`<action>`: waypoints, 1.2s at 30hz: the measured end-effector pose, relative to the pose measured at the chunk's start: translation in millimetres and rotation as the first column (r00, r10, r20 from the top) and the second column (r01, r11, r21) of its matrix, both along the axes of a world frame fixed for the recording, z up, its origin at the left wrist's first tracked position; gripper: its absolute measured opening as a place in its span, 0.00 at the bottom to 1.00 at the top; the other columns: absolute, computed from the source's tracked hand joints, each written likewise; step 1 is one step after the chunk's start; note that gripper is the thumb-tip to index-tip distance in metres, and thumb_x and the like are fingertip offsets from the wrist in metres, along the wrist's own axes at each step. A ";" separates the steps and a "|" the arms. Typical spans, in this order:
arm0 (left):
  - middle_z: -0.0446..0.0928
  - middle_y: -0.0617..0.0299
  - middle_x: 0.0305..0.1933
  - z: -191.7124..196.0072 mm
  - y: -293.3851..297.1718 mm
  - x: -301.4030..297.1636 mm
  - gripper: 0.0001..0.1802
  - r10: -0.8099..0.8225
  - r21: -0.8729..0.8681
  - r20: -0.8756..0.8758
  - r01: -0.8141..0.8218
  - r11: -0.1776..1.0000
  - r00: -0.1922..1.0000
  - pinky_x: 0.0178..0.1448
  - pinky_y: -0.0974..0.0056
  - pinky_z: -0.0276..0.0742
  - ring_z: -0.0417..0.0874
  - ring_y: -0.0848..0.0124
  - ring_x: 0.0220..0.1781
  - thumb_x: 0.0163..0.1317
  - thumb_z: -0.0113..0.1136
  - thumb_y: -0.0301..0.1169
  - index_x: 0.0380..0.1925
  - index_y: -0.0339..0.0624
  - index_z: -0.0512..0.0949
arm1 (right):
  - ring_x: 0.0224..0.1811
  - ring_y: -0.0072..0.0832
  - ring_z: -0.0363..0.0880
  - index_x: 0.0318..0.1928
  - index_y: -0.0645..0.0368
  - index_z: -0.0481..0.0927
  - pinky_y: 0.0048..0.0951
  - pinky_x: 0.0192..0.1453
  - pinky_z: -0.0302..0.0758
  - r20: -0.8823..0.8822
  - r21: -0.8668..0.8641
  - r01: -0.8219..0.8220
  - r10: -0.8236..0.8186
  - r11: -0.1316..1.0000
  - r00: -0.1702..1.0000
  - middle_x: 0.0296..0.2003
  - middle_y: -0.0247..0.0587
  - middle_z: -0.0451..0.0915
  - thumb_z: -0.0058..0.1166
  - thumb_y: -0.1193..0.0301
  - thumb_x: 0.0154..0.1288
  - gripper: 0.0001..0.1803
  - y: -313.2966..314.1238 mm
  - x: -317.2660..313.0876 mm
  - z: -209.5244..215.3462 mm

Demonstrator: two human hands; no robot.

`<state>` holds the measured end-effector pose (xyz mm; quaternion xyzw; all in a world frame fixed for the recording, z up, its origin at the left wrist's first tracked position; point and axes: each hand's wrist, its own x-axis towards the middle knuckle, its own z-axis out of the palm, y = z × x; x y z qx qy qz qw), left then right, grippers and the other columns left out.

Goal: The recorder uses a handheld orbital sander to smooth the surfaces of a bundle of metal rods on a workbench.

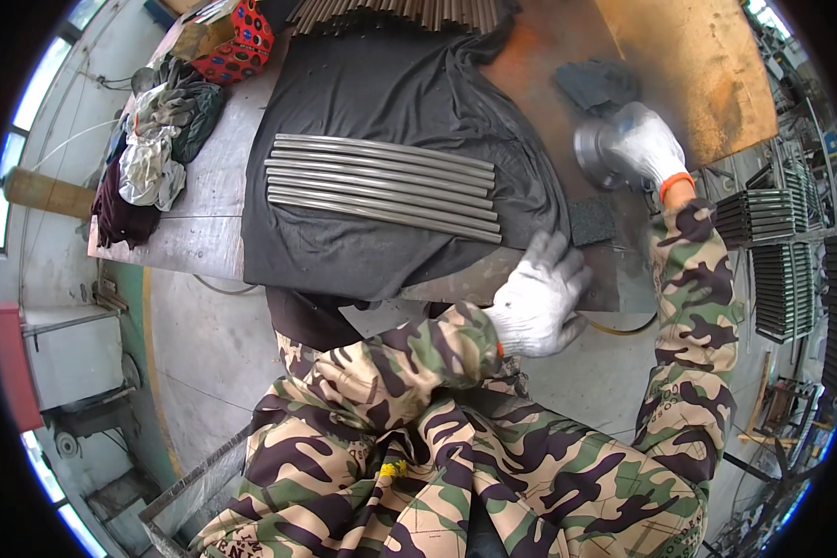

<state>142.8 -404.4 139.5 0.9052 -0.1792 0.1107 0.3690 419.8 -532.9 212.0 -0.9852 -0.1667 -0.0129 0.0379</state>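
My right hand (649,147), in a white work glove with an orange cuff, is closed round a round silver metal piece (593,153) at the table's right side; it is blurred and its exact kind does not show. My left hand (541,296), also gloved, hangs at the front table edge with its fingers stretched out and nothing in it. Just beyond its fingertips lies a dark abrasive pad (592,220). Several shiny metal tubes (381,186) lie side by side on a black cloth (372,93), left of both hands.
More tubes (395,14) are stacked at the far edge. A dark rag (597,84) lies beyond my right hand, near a tan board (693,65). At left are a heap of rags (163,130) and a red patterned box (237,46). Racked tubes (781,288) stand at right.
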 end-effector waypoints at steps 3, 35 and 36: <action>0.77 0.36 0.62 -3.4 29.1 -20.6 0.32 -0.116 -0.274 0.159 0.157 0.949 0.980 0.72 0.41 0.75 0.79 0.40 0.65 0.59 0.72 0.33 0.62 0.27 0.77 | 0.57 0.53 0.89 0.52 0.54 0.88 0.45 0.64 0.84 -0.032 -0.014 0.053 -0.053 0.999 0.998 0.50 0.55 0.90 0.68 0.60 0.55 0.24 3.1 13.2 3.7; 0.74 0.37 0.70 -21.6 306.7 -26.3 0.64 0.326 0.311 0.066 -0.330 0.891 0.943 0.85 0.38 0.58 0.71 0.40 0.76 0.42 0.77 0.69 0.69 0.28 0.74 | 0.83 0.59 0.63 0.78 0.62 0.71 0.53 0.87 0.60 0.114 -0.074 -0.482 0.488 0.873 0.866 0.77 0.59 0.71 0.59 0.66 0.74 0.35 -20.3 -126.4 -76.2; 0.75 0.36 0.70 4.9 318.1 -49.3 0.64 0.395 0.341 0.007 -0.374 0.863 0.919 0.85 0.39 0.58 0.72 0.40 0.75 0.42 0.78 0.69 0.69 0.28 0.75 | 0.84 0.58 0.62 0.80 0.62 0.69 0.53 0.87 0.58 0.108 0.003 -0.540 0.536 0.842 0.837 0.78 0.59 0.70 0.58 0.66 0.75 0.36 -5.3 -116.0 -86.7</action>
